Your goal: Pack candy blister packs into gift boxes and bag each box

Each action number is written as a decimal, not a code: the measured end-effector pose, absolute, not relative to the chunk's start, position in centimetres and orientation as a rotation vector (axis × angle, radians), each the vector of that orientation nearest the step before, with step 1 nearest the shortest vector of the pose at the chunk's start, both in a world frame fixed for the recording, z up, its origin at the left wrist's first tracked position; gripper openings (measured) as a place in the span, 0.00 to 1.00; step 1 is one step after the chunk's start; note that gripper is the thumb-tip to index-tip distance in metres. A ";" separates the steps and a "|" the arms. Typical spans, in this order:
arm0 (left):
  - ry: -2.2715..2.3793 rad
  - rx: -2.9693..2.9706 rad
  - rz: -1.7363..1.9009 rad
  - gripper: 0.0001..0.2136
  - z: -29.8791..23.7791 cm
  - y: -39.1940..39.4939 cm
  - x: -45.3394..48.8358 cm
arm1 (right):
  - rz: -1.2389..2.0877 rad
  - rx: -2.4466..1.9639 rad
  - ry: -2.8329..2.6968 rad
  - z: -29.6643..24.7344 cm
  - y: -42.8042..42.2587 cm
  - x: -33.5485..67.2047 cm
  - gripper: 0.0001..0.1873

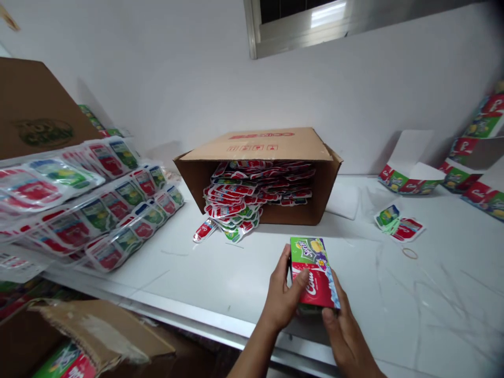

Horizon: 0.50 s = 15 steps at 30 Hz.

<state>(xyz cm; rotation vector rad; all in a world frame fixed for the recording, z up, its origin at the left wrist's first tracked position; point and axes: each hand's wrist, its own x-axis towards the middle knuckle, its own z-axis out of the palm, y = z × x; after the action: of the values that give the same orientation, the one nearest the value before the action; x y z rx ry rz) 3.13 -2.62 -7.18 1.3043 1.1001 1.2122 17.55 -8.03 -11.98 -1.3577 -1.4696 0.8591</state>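
A small green and red printed box (314,270) rests on the white table (220,273) near its front edge. My left hand (284,296) grips its left side, thumb lying across the red face. Around the box's near right corner my right hand (342,328) has its fingers closed. Behind it a brown carton (271,147) lies on its side, open toward me. Several red and green printed packets (240,202) spill out of the carton onto the table.
Stacked plastic sheets of packets (90,205) cover the left side. A loose pair of packets (398,224) and a rubber band (410,253) lie at the right. Open printed boxes (409,181) stand at the far right. A torn brown carton (90,328) sits below the table edge.
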 end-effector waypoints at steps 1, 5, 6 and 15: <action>1.137 1.311 1.171 0.30 -6.6 -2.6 3.1 | 0.814 -1.365 -1.496 -12.1 -8.3 17.3 0.35; 1.097 1.276 0.960 0.24 -4.2 -1.3 2.1 | 0.547 -1.361 -1.626 -13.7 -9.9 16.6 0.33; 1.046 1.237 0.900 0.25 -3.7 -0.8 1.8 | 0.482 -1.348 -1.658 -14.3 -10.3 16.5 0.33; 1.123 1.197 0.803 0.22 -3.5 1.6 1.5 | 0.343 -1.436 -1.743 -11.3 -3.2 26.6 0.15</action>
<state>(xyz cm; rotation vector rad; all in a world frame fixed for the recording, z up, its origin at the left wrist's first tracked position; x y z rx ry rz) 1.47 1.63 -3.45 1.1968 1.1230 0.8028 26.64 -3.18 -11.26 -1.4358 -1.7425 0.3434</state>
